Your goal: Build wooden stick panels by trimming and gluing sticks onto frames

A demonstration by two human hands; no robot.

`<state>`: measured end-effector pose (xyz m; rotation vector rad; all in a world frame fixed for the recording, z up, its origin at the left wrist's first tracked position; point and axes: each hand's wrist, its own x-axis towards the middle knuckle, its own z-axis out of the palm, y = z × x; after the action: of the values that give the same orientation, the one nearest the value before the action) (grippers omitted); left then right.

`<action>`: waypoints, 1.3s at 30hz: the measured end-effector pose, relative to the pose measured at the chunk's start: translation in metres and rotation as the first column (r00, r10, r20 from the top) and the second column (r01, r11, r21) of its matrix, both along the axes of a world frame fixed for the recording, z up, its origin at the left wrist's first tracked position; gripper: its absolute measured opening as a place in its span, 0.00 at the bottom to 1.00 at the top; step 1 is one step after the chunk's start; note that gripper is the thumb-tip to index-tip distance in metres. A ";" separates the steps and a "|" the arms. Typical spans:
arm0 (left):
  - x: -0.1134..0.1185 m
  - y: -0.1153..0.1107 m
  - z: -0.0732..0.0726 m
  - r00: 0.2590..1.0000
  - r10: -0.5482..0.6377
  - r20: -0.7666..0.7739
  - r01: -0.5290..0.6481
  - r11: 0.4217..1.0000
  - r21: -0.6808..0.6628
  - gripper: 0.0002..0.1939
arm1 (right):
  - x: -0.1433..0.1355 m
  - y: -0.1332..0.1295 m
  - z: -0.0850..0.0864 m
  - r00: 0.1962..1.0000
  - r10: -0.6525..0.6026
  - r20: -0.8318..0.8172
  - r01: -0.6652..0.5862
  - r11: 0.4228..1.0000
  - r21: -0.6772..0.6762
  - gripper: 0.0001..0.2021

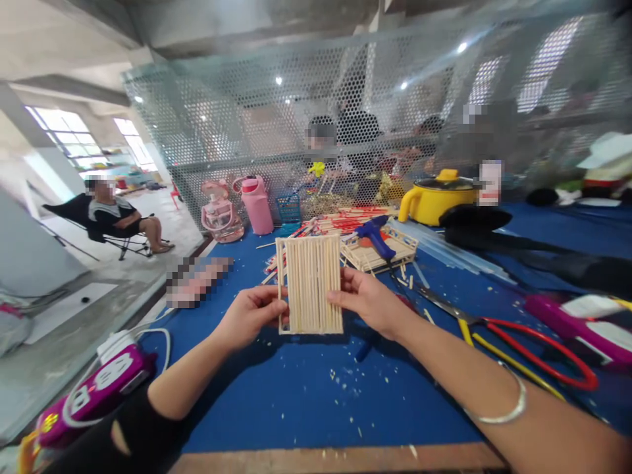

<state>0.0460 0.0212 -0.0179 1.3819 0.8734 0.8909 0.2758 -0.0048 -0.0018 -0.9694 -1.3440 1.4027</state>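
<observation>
Your left hand [251,317] grips the flat rectangular panel of pale wooden sticks [311,283] at its 8 o'clock edge, the thumb pointing inward on the near side and the fingers curled at the outer stick. Your right hand [368,299] pinches the same panel at 3 o'clock, the thumb laid across the front face and the fingers bent around behind the edge. Both hands are narrowed on the piece; neither is free.

The panel is held up with its broad face towards you, its sticks running vertically and an open slot along its 9 o'clock side. Whether its lower edge touches the blue-covered table [306,401] cannot be told.

Your left forearm, in a black sleeve [143,421], enters from 7 o'clock; your right forearm, bare and wearing a silver bangle [513,405], enters from 4 o'clock.

Taken from the panel: a blue glue gun [378,236] rests at 2 o'clock on a pale stick-built tray [407,249]; loose red and pale sticks [345,219] lie at 12 to 1 o'clock; metal shears with red and yellow handles [474,320] lie between 3 and 4 o'clock; a pink bottle [257,207] stands at 11 o'clock.
</observation>
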 end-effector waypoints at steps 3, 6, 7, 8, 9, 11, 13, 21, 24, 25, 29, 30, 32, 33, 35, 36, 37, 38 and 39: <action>0.004 -0.003 0.000 1.000 -0.003 0.021 0.004 1.000 -0.021 0.17 | 0.002 0.000 0.002 1.000 0.003 -0.020 -0.003 1.000 -0.009 0.17; 0.007 -0.004 0.000 1.000 0.004 0.020 -0.003 0.999 -0.042 0.17 | 0.004 0.001 0.003 1.000 0.008 -0.021 -0.008 1.000 -0.002 0.17; 0.008 -0.005 0.000 1.000 0.005 0.018 -0.004 0.999 -0.048 0.17 | 0.004 0.001 0.002 1.000 0.009 -0.015 -0.009 1.000 0.004 0.17; 0.009 -0.005 0.001 1.000 0.005 0.015 -0.004 0.998 -0.055 0.16 | 0.005 0.001 0.001 1.000 0.010 -0.008 -0.010 1.000 0.010 0.18; 0.009 -0.004 0.001 1.000 0.007 0.014 -0.006 0.998 -0.064 0.16 | 0.006 0.002 0.000 1.000 0.011 -0.001 -0.011 1.000 0.014 0.18; 0.012 -0.003 0.001 1.000 0.009 0.015 -0.008 0.997 -0.075 0.16 | 0.009 0.003 -0.002 1.000 0.011 0.014 -0.011 1.000 0.022 0.18; 0.014 -0.002 0.000 1.000 0.006 0.003 -0.006 0.999 -0.045 0.14 | 0.011 0.005 -0.005 0.999 0.000 0.040 -0.001 0.999 0.043 0.18; 0.011 0.007 -0.007 0.985 0.151 -0.079 -0.135 0.975 0.178 0.13 | 0.017 0.009 -0.009 0.968 -0.119 0.220 0.067 0.971 0.230 0.23; 0.005 0.013 -0.008 0.971 0.225 -0.079 -0.202 0.953 0.227 0.14 | 0.023 0.011 0.002 0.885 -0.321 0.337 0.196 0.914 0.356 0.20; 0.002 0.015 -0.008 0.966 0.248 -0.076 -0.223 0.945 0.241 0.15 | 0.024 0.010 0.007 0.826 -0.385 0.412 0.211 0.888 0.408 0.18; -0.004 0.020 -0.010 0.961 0.271 -0.059 -0.249 0.936 0.248 0.17 | 0.010 -0.021 0.032 0.414 -0.390 0.822 -0.079 0.885 0.460 0.09; -0.005 0.020 -0.010 0.963 0.264 -0.057 -0.242 0.938 0.249 0.17 | 0.003 -0.035 0.036 0.312 -0.336 0.889 -0.225 0.883 0.413 0.09; -0.004 0.018 -0.009 0.968 0.245 -0.055 -0.225 0.943 0.244 0.17 | -0.012 -0.068 0.040 0.152 -0.226 0.962 -0.432 0.860 0.270 0.07; -0.003 0.017 -0.008 0.971 0.235 -0.052 -0.217 0.948 0.234 0.16 | -0.018 -0.084 0.039 0.103 -0.160 0.982 -0.479 0.857 0.190 0.05; -0.001 0.013 -0.005 0.976 0.210 -0.048 -0.195 0.956 0.219 0.16 | -0.020 -0.112 0.033 0.132 -0.082 0.988 -0.518 0.844 0.139 0.04; 0.000 0.011 -0.004 0.980 0.195 -0.046 -0.181 0.959 0.218 0.15 | -0.017 -0.121 0.027 0.159 -0.092 0.983 -0.482 0.862 0.158 0.04; 0.001 0.010 -0.003 0.982 0.183 -0.042 -0.169 0.960 0.221 0.13 | -0.010 -0.128 0.021 0.185 -0.129 0.974 -0.420 0.886 0.197 0.05; 0.001 0.009 -0.002 0.985 0.170 -0.037 -0.157 0.961 0.228 0.12 | -0.001 -0.133 0.014 0.201 -0.184 0.962 -0.341 0.907 0.245 0.06; 0.001 0.009 -0.002 0.987 0.157 -0.033 -0.145 0.961 0.235 0.11 | 0.010 -0.135 0.006 0.205 -0.247 0.947 -0.254 0.921 0.295 0.08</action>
<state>0.0471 0.0302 -0.0204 1.5600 0.9464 1.1074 0.2853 -0.1395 0.0039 -1.6815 -2.4488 0.2156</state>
